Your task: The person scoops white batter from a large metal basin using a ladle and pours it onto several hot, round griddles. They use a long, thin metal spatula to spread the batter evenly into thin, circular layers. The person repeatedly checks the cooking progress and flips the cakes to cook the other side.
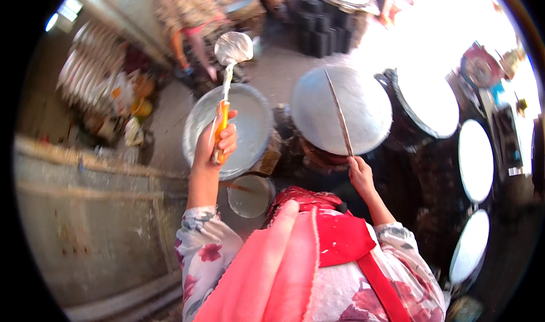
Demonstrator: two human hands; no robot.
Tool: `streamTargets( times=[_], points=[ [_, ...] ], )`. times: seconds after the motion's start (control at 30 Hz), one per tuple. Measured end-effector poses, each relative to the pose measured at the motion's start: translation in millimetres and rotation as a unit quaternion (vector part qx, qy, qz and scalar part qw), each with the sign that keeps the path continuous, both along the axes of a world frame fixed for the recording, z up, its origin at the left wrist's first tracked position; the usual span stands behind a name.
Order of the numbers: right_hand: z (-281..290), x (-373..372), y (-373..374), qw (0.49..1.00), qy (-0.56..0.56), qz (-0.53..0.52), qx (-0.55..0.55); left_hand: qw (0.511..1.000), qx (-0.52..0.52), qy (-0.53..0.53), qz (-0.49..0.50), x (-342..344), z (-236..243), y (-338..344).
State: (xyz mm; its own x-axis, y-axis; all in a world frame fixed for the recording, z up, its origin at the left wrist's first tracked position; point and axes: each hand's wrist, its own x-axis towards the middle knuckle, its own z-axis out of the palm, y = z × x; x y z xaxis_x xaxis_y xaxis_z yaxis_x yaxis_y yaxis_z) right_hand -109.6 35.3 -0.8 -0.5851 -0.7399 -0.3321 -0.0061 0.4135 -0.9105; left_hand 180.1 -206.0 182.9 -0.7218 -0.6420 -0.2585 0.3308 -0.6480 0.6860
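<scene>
My left hand (213, 143) is closed round the orange handle of a ladle (233, 48), whose round, white-coated bowl points up and away from me. Beneath it stands a wide metal basin (268, 113) of whitish liquid. My right hand (361, 175) grips the near end of a long, thin, flat stick (339, 113). That stick stretches over a large round pale cooking surface (309, 109); whether it touches the surface I cannot tell. A smaller pot (250, 197) with whitish contents sits near my left forearm, a brown stick lying across its rim.
Several more round white surfaces curve along my right, including one on a dark pot (434, 103). Another person (193, 15) in patterned clothes bends at the far left. Stacked pale bundles (93, 61) lie left, above a low wall (91, 208). Dark cylinders (321, 32) stand at the back.
</scene>
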Motion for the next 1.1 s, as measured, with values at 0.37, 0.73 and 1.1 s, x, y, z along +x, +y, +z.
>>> streamTargets(
  times=[0.37, 0.73, 1.1],
  points=[
    [-3.3, -35.0, 67.4, 0.986, 0.028, -0.166, 0.010, 0.953, -0.098, -0.174, -0.229, -185.8, -32.2, 91.1],
    [4.5, -18.1, 20.2, 0.961, 0.219, -0.092, 0.140, 0.702, -0.588, -0.396, -0.064, -263.2, -152.0, 92.3],
    [20.8, -44.8, -13.2, 0.960, 0.235, -0.009, 0.151, 0.630, -0.611, -0.478, -0.029, -248.5, -153.3, 52.4]
  ],
)
